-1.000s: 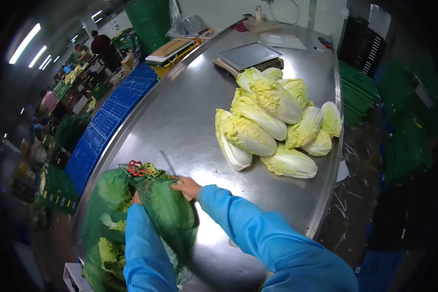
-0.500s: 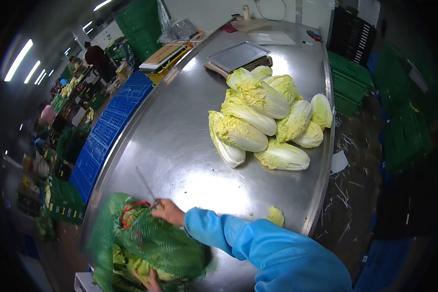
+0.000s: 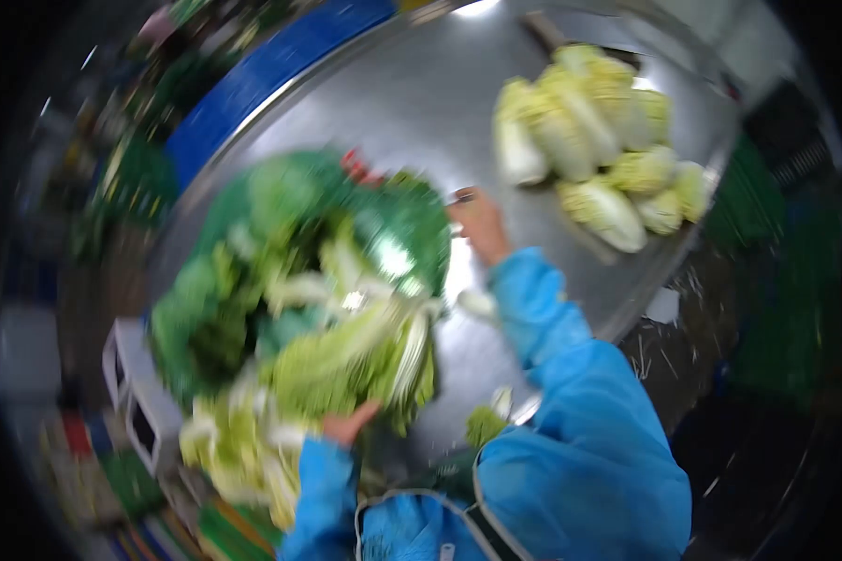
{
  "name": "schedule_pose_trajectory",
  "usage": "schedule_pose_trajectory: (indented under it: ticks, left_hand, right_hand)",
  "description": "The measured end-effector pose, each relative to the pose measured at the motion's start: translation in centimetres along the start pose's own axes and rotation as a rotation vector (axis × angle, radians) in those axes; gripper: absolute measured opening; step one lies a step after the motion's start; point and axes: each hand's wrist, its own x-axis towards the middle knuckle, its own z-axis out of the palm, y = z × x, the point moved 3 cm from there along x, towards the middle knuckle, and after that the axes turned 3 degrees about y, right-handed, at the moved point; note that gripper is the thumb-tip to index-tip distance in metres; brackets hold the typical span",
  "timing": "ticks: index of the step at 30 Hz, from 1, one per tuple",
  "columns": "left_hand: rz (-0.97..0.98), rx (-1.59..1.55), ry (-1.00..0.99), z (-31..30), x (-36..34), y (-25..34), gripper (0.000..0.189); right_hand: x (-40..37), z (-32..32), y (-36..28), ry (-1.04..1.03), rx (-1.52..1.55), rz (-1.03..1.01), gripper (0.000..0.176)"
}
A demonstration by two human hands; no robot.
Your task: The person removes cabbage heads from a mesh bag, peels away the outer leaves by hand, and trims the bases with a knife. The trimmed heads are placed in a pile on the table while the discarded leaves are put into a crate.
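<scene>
A green mesh bag [image 3: 285,192] with a red tie [image 3: 360,168] lies open at the left of the metal table, loose leaves showing in its mouth. My left hand [image 3: 349,424] is at the near side of a leafy napa cabbage [image 3: 346,365], thumb on the outer leaves and fingers hidden beneath. Just right of the bag, my right hand [image 3: 482,224] is closed around a knife [image 3: 460,198]; motion blurs it, and little of the knife shows. Pale trimmed leaves [image 3: 243,449] hang below the cabbage at the table's near edge.
Several trimmed napa cabbages [image 3: 589,122] are piled at the far right of the metal table [image 3: 412,84]. Loose leaf pieces [image 3: 485,425] lie near my right sleeve. A white plastic stand [image 3: 145,383] is at the left edge, and blue crates [image 3: 271,70] line the far-left side.
The view has tilted down and turned. The bag now gapes, with the cabbage exposed at its mouth. My right hand has moved off the red tie to the bag's right side.
</scene>
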Motion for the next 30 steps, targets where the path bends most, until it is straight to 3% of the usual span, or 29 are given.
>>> schedule_pose_trajectory:
  ticks: [1,2,3,4,5,6,7,10,11,14,18,23,26,30]
  left_hand:
    - [0.030,0.184,0.005,1.0,1.4,0.7,0.062]
    - [0.060,0.374,0.015,2.0,2.9,1.6,0.070]
    - [0.087,0.558,0.028,3.0,4.6,2.5,0.078]
    - [0.364,0.360,0.340,3.1,6.0,0.2,0.075]
    - [0.295,0.232,0.106,2.8,4.8,2.6,0.072]
    - [0.281,0.196,0.060,2.2,5.5,2.2,0.073]
    - [0.266,0.159,0.011,1.7,6.3,0.8,0.074]
    - [0.307,0.136,-0.060,0.3,4.9,-2.0,0.070]
    - [0.331,0.148,-0.051,-0.1,3.7,-3.3,0.069]
    - [0.291,0.040,0.050,-0.5,-0.3,-8.9,0.061]
    - [0.282,-0.014,0.201,-0.2,-2.2,-12.8,0.055]
    - [0.286,0.164,0.275,0.6,-1.3,-13.9,0.057]
    - [0.397,0.334,0.387,1.0,-1.2,-14.1,0.060]
    - [0.360,0.423,0.357,1.0,-1.5,-12.7,0.060]
  right_hand:
    - [-2.6,0.0,-0.7,-0.131,0.082,-0.021,0.031]
    - [-5.1,0.5,-1.2,-0.284,0.100,0.132,0.037]
    - [-6.6,0.9,-0.5,-0.427,-0.040,0.144,0.044]
    - [-8.0,1.9,0.4,-0.444,-0.061,0.011,0.046]
    - [-9.2,2.8,1.6,-0.449,-0.084,-0.123,0.048]
    - [-10.2,3.3,2.4,-0.444,-0.108,-0.265,0.050]
    - [-11.5,3.6,1.6,-0.495,-0.082,-0.228,0.055]
    - [-15.3,4.2,-0.5,-0.492,-0.228,-0.375,0.055]
    - [-16.6,3.9,-1.2,-0.464,-0.256,-0.369,0.046]
    - [-20.9,2.6,-0.2,-0.508,-0.436,0.008,0.036]
    - [-27.0,3.3,1.8,-0.645,-0.415,-0.171,0.026]
    - [-25.9,6.6,2.2,-0.785,-0.644,-0.218,0.022]
    - [-25.2,8.1,4.5,-0.887,-0.694,-0.237,0.022]
    - [-25.1,8.2,5.4,-0.947,-0.707,-0.235,0.021]
